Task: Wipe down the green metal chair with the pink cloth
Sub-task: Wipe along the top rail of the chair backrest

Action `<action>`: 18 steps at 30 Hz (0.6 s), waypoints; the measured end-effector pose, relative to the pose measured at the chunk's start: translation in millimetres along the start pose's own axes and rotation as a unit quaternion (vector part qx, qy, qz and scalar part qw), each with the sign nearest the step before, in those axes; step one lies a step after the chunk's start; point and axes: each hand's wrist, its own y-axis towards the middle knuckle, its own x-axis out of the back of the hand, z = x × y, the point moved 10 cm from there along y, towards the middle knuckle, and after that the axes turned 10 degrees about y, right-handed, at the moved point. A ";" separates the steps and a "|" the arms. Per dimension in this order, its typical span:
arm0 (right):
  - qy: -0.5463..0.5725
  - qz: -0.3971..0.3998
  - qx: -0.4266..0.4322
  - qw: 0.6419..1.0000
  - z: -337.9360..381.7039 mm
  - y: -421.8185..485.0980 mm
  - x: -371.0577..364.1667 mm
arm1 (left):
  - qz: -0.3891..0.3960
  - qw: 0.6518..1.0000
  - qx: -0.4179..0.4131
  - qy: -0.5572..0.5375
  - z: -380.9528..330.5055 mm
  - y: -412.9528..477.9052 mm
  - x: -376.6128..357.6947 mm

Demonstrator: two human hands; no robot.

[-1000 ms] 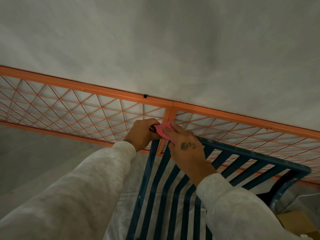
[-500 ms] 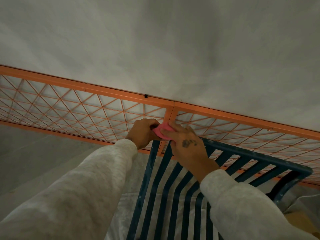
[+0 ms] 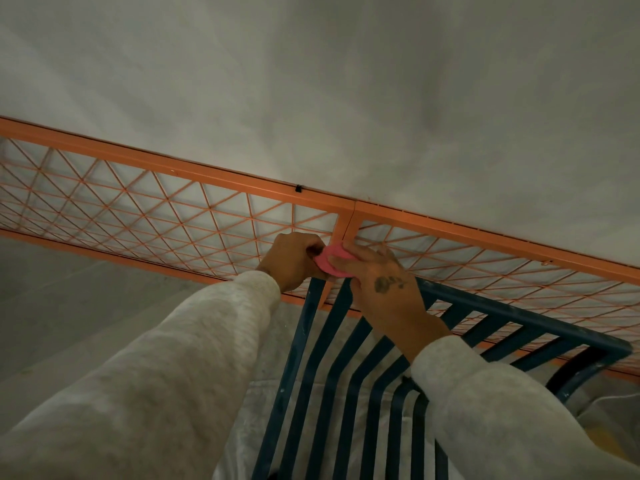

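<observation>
The dark green metal chair (image 3: 519, 318) with its slatted back fills the lower right of the head view. The pink cloth (image 3: 330, 259) is bunched at the chair's top left corner. My left hand (image 3: 294, 259) is closed around that corner, its fingers touching the cloth's left edge. My right hand (image 3: 384, 289) presses on the cloth from the right, fingers curled over it. Most of the cloth is hidden under both hands. Grey sleeves cover both arms.
An orange metal lattice fence (image 3: 145, 216) runs across the view just behind the chair. A grey concrete wall (image 3: 346, 81) rises beyond it. White sheeting (image 3: 263, 393) lies under the chair, and a pale bundle sits at the far right edge.
Both hands stay at the chair's top left corner. The right hand and cloth have shifted slightly left along the top rail, and the view has tilted a little.
</observation>
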 end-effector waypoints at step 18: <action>0.166 0.078 -0.079 0.980 -18.0 38.6 10.3 | 0.025 0.998 0.046 0.026 5.0 1.8 0.4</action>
